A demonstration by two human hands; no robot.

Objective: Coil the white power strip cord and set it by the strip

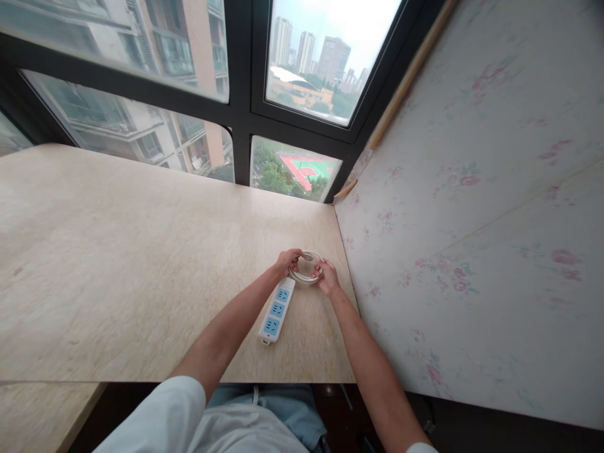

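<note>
A white power strip (277, 309) with several blue socket faces lies on the stone-look countertop, slanting toward me. Just beyond its far end is its white cord (307, 279), wound into a round coil. My left hand (289, 259) is closed around the coil's left side, near the end of the strip. On the opposite side, my right hand (326, 275) grips the coil, fingers curled over its inner edge. The plug end of the cord cannot be made out clearly.
The beige countertop (141, 264) stretches far to the left, and its front edge runs close to my body. A wall with flowered paper (448, 251) rises close on the right. Dark-framed windows (243, 113) stand at the back.
</note>
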